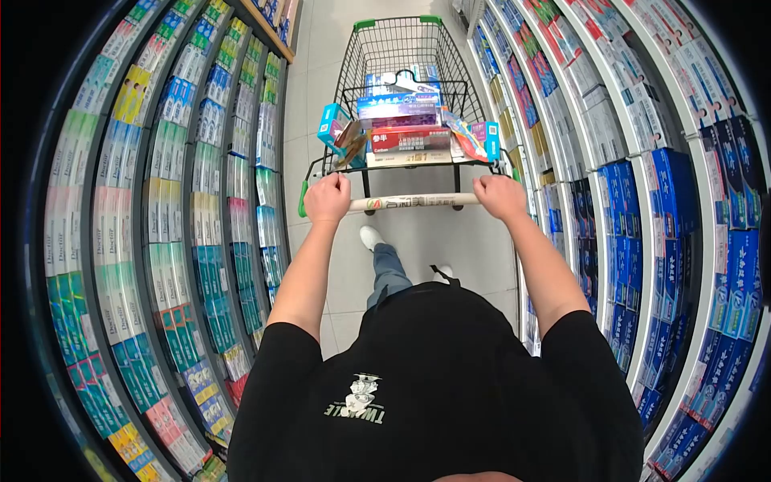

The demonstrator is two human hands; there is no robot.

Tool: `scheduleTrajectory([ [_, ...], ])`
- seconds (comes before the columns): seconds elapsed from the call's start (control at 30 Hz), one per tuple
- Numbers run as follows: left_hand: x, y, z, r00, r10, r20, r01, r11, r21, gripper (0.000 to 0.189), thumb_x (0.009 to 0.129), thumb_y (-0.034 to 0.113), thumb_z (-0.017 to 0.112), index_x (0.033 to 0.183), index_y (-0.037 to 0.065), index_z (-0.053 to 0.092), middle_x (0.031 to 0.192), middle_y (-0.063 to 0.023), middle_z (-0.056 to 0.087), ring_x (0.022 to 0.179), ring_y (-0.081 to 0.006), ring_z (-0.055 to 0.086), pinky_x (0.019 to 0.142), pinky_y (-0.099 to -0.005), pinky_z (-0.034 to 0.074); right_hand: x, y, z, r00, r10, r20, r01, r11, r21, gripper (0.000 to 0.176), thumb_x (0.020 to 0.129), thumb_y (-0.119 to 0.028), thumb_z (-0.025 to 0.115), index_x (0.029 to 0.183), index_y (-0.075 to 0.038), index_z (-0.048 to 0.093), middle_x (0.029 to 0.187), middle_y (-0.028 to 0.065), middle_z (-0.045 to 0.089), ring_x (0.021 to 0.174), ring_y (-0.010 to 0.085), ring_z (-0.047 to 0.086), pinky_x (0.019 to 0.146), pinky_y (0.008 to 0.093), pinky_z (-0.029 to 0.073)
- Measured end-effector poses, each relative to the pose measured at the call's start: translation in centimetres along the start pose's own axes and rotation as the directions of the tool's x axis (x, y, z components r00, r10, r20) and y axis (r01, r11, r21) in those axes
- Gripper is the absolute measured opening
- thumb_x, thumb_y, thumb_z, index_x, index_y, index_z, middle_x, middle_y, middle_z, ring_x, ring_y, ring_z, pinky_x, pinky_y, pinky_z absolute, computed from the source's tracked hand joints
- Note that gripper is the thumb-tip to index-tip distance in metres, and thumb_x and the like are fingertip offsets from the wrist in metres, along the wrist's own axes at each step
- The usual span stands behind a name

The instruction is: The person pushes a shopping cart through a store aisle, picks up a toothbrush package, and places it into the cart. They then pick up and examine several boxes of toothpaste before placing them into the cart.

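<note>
My left hand [328, 198] is wrapped round the left end of the handle bar [411, 201] of a shopping cart [347, 76]. Round the bar's right end my right hand [499, 197] is closed too. The bar is pale with printed characters on it. Inside the wire cart, close to the handle, lie several stacked boxes, among them a red box [387, 140] and a blue and white box [393, 105]. A brown packet [351, 140] leans at the left, and a colourful packet [466, 138] at the right. Small blue boxes [331, 122] stick out at both sides.
Shelves [173, 193] packed with boxed goods run along the left. More shelves [642, 201] with many blue boxes stand close on the right. Between them lies a pale tiled floor [309, 88], with my left shoe [370, 237] behind the cart.
</note>
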State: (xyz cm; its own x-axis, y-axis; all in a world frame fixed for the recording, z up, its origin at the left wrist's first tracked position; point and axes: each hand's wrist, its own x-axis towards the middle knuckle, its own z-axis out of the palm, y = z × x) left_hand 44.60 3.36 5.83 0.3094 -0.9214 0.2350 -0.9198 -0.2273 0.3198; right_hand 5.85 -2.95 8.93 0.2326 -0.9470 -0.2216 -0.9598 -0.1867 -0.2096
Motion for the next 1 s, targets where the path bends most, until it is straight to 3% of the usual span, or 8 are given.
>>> scheduleTrajectory([
  [0.37,-5.8,3.3,-0.6,0.999,-0.034,0.01,0.034,0.999,-0.017,0.037,0.097,0.036,0.057,0.072,0.01,0.067,0.078,-0.0153,0.071,0.071,-0.0401,0.067,0.063,-0.0524,0.051,-4.1,3.4,-0.3,0.998,-0.01,0.056,0.012,1.0,-0.028,0.052,0.103,-0.048,0.045,0.089,-0.011,0.079,0.094,0.0158,0.077,0.091,0.0364,0.073,0.082,0.0506,0.058],
  [0.4,-6.2,3.6,-0.5,0.997,-0.051,0.059,0.05,0.999,0.012,0.034,0.096,0.035,0.056,0.079,0.011,0.072,0.085,-0.013,0.075,0.076,-0.0394,0.07,0.07,-0.0528,0.054,-4.5,3.9,-0.3,0.998,-0.012,0.063,0.013,1.0,-0.021,0.052,0.102,-0.048,0.045,0.089,-0.011,0.079,0.094,0.0158,0.077,0.092,0.0364,0.073,0.083,0.0506,0.058],
  [0.57,-8.5,5.4,-1.4,0.982,-0.086,0.166,0.092,0.995,-0.028,0.033,0.096,0.035,0.054,0.09,0.013,0.077,0.093,-0.0142,0.076,0.084,-0.0401,0.071,0.073,-0.0532,0.055,-6.5,5.9,0.5,1.0,0.0,0.028,0.001,0.999,-0.038,0.052,0.102,-0.049,0.045,0.091,-0.011,0.08,0.095,0.0161,0.077,0.093,0.0361,0.074,0.084,0.0508,0.058],
  [1.0,-11.9,7.6,-2.4,0.944,-0.064,0.323,0.062,0.998,0.016,0.039,0.098,0.039,0.053,0.084,0.009,0.074,0.087,-0.0183,0.074,0.081,-0.0422,0.071,0.072,-0.054,0.054,-11.4,7.9,-0.2,0.997,-0.001,0.074,0.001,1.0,-0.002,0.048,0.1,-0.049,0.049,0.089,-0.012,0.079,0.09,0.0153,0.077,0.088,0.0366,0.074,0.08,0.0505,0.058],
])
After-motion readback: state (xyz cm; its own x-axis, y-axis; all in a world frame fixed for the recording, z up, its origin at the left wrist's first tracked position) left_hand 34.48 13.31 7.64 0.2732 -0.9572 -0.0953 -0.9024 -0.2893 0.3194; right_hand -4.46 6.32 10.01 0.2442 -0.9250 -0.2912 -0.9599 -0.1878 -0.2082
